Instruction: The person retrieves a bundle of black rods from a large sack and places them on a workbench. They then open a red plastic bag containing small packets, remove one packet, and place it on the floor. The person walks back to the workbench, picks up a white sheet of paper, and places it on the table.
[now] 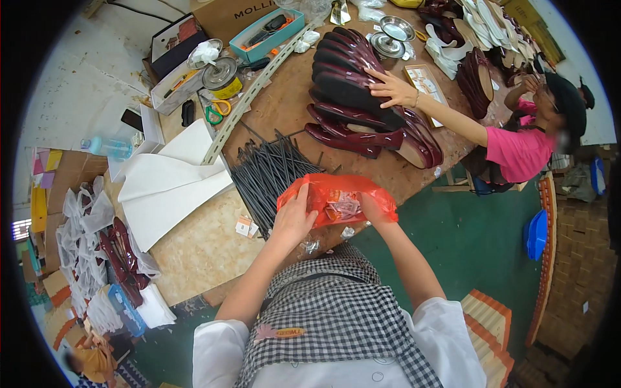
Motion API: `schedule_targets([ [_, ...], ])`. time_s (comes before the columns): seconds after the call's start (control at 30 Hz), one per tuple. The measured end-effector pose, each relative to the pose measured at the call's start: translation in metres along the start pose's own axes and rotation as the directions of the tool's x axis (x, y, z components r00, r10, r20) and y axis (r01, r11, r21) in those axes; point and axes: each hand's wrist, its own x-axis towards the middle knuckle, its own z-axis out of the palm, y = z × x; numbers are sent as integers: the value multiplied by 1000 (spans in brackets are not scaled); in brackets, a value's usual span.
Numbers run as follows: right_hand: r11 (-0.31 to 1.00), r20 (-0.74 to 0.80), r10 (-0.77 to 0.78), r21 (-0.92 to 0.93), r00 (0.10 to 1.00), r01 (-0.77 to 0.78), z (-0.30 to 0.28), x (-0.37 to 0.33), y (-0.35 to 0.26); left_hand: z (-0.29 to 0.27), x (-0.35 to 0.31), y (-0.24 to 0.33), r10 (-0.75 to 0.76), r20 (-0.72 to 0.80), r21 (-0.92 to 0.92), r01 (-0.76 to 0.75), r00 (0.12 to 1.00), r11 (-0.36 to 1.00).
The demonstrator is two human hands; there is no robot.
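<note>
I have a red translucent plastic bag (378, 189) in front of me at the table's near edge, its mouth spread. Small clear packets with orange and white print (343, 205) lie inside it. My left hand (295, 215) grips the bag's left side, thumb and fingers closing on the plastic. At the bag's right side is my right hand (375, 210); its fingers are hidden by the bag. Beyond the bag to the left lies a heap of thin black rods (268, 171). Small white cards (246, 226) lie near my left hand.
Glossy dark red shoes (352, 84) are stacked across the table, with a co-worker's hand (394, 89) on them. A slotted metal bar (255, 87), white sheets (171, 181), scissors (218, 111) and a tin (222, 77) lie left. A person in pink (521, 152) sits right.
</note>
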Motion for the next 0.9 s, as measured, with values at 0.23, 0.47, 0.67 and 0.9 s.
schedule_targets([
  [0.23, 831, 41, -317, -469, 948, 298, 11, -18, -37, 12, -5, 2, 48, -64, 39, -46, 997, 998],
  [0.47, 645, -64, -523, -681, 850, 346, 95, -26, -9, 0, -4, 6, 42, -61, 29, -41, 997, 999],
  [0.67, 988, -110, -129, 72, 986, 137, 56, -30, 0, -7, -6, -2, 4, -67, 51, -1, 998, 999],
  [0.9, 976, -55, 90, -194, 994, -99, -13, 0, 3, 5, -1, 8, 59, -45, 76, -56, 997, 996],
])
